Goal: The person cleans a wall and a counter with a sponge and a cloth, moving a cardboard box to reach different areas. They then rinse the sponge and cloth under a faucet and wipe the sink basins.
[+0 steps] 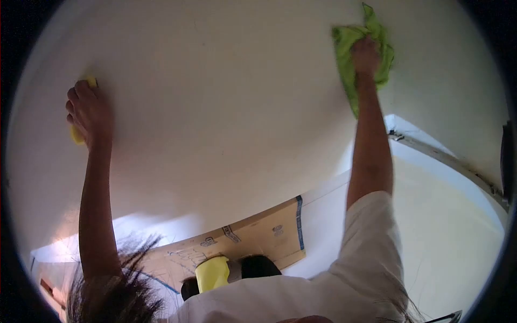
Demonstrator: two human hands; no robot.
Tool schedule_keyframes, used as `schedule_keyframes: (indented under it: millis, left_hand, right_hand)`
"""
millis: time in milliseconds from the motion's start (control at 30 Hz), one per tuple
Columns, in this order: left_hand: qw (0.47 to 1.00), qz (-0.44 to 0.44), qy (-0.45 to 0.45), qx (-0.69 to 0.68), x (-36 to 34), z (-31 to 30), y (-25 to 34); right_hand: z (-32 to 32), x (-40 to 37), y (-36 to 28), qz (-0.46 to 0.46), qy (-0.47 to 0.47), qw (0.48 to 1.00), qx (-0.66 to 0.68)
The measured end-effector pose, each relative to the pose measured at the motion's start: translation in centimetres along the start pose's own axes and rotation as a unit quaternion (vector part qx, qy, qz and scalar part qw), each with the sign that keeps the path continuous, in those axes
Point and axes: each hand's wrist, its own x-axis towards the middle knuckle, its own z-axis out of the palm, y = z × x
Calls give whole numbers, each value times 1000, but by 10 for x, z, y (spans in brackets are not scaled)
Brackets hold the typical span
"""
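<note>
My left hand point(89, 110) is wrapped round a yellow sponge point(77, 134) and presses it to the pale wall point(215, 97) on the left. Only the sponge's two ends show past my fingers. Up at the right, my right hand point(366, 56) grips a crumpled green cloth point(347, 46) against the same wall, close to the corner. The cloth spreads out on both sides of my fist, with one tip pointing up and another hanging down. Both arms are stretched far apart.
Below lies a flattened cardboard sheet point(280, 231) with printed marks and blue tape along its edge. A yellow cloth-like thing point(212, 273) shows beside dark shapes near my feet. A metal track point(441, 156) runs along the right side, next to a white curved surface point(441, 210).
</note>
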Motion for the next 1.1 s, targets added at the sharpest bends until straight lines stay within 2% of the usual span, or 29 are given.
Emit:
schedule_keyframes:
  millis: [33,67,100,133,167,233,300,400,467,533,567,600,633,667,700,767,800,833,900,967,1033,1100]
  left_hand:
    - [1000,-8,3,-7,1,-2,1]
    - [1000,-6,-12,-5,1,-4,2]
    - [1000,-4,-28,-2,0,-7,3]
    - [1000,-9,-28,-6,-1,-7,3]
    - [1000,-3,-24,-19,-1,-8,2]
    - [999,5,-21,-30,-1,-7,1]
    - [1000,-11,-26,-4,0,-4,4]
    - [999,-12,-32,-12,-1,-4,4]
    - [999,0,-34,-4,0,5,-4]
    - [999,7,-34,0,1,7,-3]
    - [1000,-6,-28,-7,1,5,0]
    - [999,-21,-23,-13,1,4,1]
    - [999,-21,-22,-12,1,3,1]
    - [999,-23,-35,-15,1,3,1]
    - [998,-26,-48,-17,1,3,-1]
    - [999,-17,-36,-15,-1,9,-6]
    - [1000,-5,-25,-15,-2,11,-8]
    - [1000,-7,-27,-11,-2,12,-9]
    - [999,-13,-31,0,-2,10,-6]
    - [999,-8,-31,-10,-2,7,-5]
    - [999,-4,-31,-19,-2,5,-3]
    - [997,-31,-60,-39,0,4,-3]
  right_hand:
    - [-35,7,-37,19,-56,996,67]
    - [-41,0,-71,-55,114,987,99]
    - [-65,-8,-112,-106,181,976,52]
    - [-111,-32,-151,-162,221,953,128]
    - [-159,-52,-183,-208,100,969,93]
    - [-202,-93,-228,-267,110,900,326]
    - [-225,-113,-247,-329,94,833,435]
    - [-211,-84,-234,-352,93,839,405]
    - [-186,-41,-204,-293,120,884,344]
    - [-166,-8,-154,-160,-24,907,388]
    - [-148,0,-123,-127,-24,902,413]
    - [-96,8,-99,-71,117,943,304]
    - [-67,5,-62,-29,137,940,311]
    - [-32,-5,-24,13,141,937,319]
    - [-15,-22,8,97,76,973,195]
    - [1,-56,48,202,6,967,158]
    - [-2,-62,45,240,-10,957,165]
    - [-1,-50,38,236,-11,957,167]
    - [-6,-9,15,347,-100,915,179]
    - [-30,46,-18,294,-108,930,193]
    - [-2,105,-43,287,66,949,117]
    - [-1,155,-53,202,82,971,98]
